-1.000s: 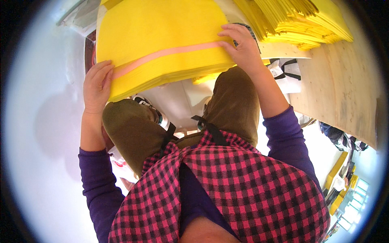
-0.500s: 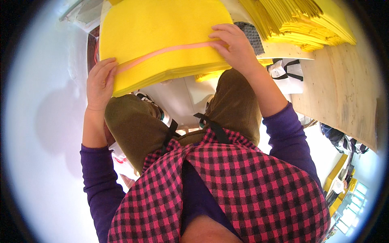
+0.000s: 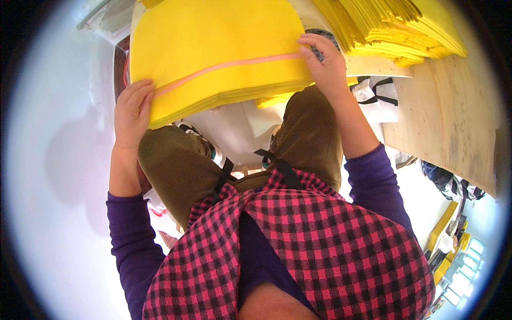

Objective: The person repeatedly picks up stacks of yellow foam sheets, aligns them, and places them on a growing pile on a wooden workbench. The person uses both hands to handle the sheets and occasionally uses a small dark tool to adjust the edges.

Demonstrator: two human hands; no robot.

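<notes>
**Pink strip (image 3: 226, 65) across the yellow pile (image 3: 218, 32)**

It runs side to side. The left hand (image 3: 132, 117) is near one end, at the pile's left edge; the right hand (image 3: 329, 66) near the other. I can't tell if either pinches it.

Probably a workshop: thick yellow sheet stack (image 3: 218, 37), piled yellow pieces (image 3: 397, 42), pale wooden worktop (image 3: 442, 117).

Over my feed I read the stack (image 3: 213, 37) as matt, felt-like cloth, with a smooth, dull strip (image 3: 224, 67) across it. Right of the stack I make out a board (image 3: 442, 106) of grained, satiny wood; below the stack, the trousers (image 3: 173, 165) and apron (image 3: 341, 234) look like soft, unshiny cloth.
</notes>
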